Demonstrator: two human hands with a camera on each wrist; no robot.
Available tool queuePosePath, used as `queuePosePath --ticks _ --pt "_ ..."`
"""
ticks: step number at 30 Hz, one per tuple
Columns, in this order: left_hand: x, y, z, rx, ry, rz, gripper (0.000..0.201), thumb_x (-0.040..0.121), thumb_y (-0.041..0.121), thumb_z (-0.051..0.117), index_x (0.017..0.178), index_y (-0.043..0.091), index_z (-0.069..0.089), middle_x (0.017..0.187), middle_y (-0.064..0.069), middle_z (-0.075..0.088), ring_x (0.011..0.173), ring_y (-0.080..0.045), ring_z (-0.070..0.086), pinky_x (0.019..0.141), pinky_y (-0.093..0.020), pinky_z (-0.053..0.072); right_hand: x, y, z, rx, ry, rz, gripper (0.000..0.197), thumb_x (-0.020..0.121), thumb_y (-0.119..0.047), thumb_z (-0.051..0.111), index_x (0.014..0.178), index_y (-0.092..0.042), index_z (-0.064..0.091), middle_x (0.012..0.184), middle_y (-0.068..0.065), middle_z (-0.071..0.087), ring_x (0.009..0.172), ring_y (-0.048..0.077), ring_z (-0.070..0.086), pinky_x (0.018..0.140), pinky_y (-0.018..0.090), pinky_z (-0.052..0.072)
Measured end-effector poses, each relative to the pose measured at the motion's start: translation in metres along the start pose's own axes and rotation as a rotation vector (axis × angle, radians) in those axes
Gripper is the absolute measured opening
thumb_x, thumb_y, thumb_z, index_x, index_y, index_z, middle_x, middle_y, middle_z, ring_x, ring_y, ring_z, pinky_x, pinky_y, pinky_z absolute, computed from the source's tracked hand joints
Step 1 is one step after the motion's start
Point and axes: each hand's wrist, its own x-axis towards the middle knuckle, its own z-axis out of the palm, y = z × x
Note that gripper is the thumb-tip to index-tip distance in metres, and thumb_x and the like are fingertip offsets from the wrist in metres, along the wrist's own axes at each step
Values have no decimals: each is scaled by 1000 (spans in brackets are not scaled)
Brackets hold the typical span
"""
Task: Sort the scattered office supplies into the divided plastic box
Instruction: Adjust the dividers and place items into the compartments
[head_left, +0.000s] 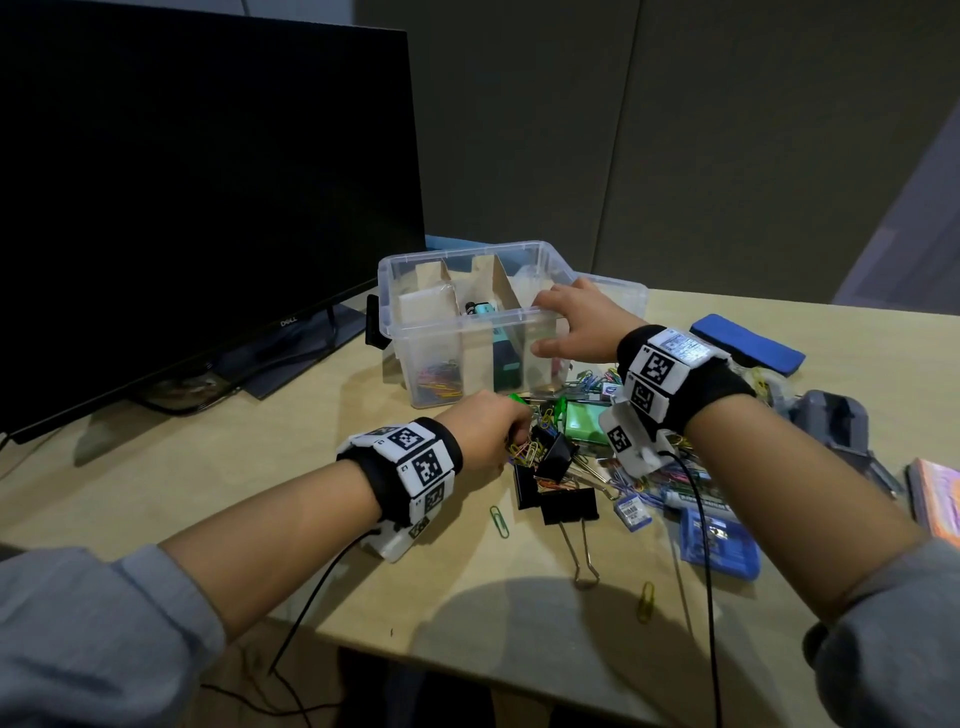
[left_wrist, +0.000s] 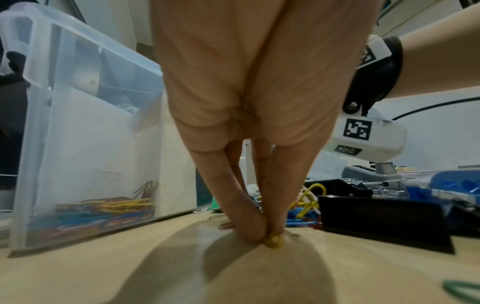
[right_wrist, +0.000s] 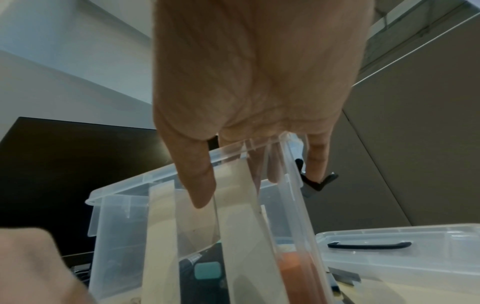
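A clear divided plastic box (head_left: 395, 312) stands mid-table. Coloured paper clips (head_left: 439, 379) lie in its left compartment, teal and black items (head_left: 506, 358) in the middle one, and something orange (right_wrist: 293, 265) in the right one. My right hand (head_left: 550, 325) hovers over the right compartment with relaxed, spread fingers (right_wrist: 200, 185) and holds nothing. My left hand (head_left: 511, 431) is down at the left edge of the supplies pile (head_left: 597, 457). Its fingertips (left_wrist: 254, 230) pinch a yellow paper clip (left_wrist: 272, 243) against the table. Black binder clips (head_left: 556, 457) lie just right of it.
A dark monitor (head_left: 182, 208) stands at the left. The box lid (head_left: 618, 296) lies behind the box. A blue pad (head_left: 748, 343), a grey device (head_left: 836, 426) and a pink notebook (head_left: 935, 499) sit at the right. Loose paper clips (head_left: 500, 521) lie near the table's front edge.
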Motion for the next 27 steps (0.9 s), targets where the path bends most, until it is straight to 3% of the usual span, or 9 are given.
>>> queuePosePath --ticks 4,9,11,13,17,22,25,27 --pt "1 -6 -2 -2 -5 -4 27 72 -7 61 75 19 59 72 5 55 77 -22 60 67 -30 49 1 0 0 -4 -2 2 36 85 -34 65 117 -20 56 106 -3 48 114 19 34 96 42 38" --pt "-9 -18 -8 -152 93 -10 13 76 0 69 81 12 68 72 7 63 66 -8 57 67 -22 50 1 0 1 -12 -5 2 37 86 -35 65 118 -19 56 109 -1 51 115 20 35 96 42 37" --pt "-13 -25 -15 -287 123 -34 14 79 0 67 81 13 71 74 2 69 60 -3 59 59 -13 48 1 -1 0 -7 -6 6 37 86 -35 65 118 -20 56 107 -3 50 116 19 35 95 41 37" --pt "-16 -31 -23 -416 165 -52 19 81 -2 65 77 16 71 69 1 66 58 -6 59 56 -13 47 1 -1 0 -5 -10 9 37 86 -35 65 118 -20 56 110 -2 51 116 20 35 95 41 37" --pt "-22 -42 -37 -655 194 -67 16 84 -4 69 78 11 68 67 -9 62 60 -14 65 66 -28 60 1 -2 0 -8 -17 15 38 86 -35 65 120 -20 55 115 0 53 117 19 35 97 41 38" --pt "-28 -45 -56 -729 254 -42 12 84 -2 70 79 9 68 73 -17 68 60 -16 67 55 -21 53 1 -3 -1 -9 -24 22 39 87 -34 65 121 -20 54 110 -2 49 118 20 34 98 42 37" --pt "-30 -45 -71 -753 308 -30 11 83 -2 70 80 9 69 80 -20 70 67 -20 69 65 -29 60 0 -3 -1 -4 -25 22 38 87 -34 65 120 -20 55 107 -5 46 120 21 33 98 42 36" --pt "-33 -45 -83 -767 330 -14 10 84 -1 69 82 8 69 78 -14 70 69 -17 69 67 -26 60 0 -4 -2 -3 -39 32 40 86 -35 65 122 -20 54 109 -4 47 121 22 34 98 42 36"
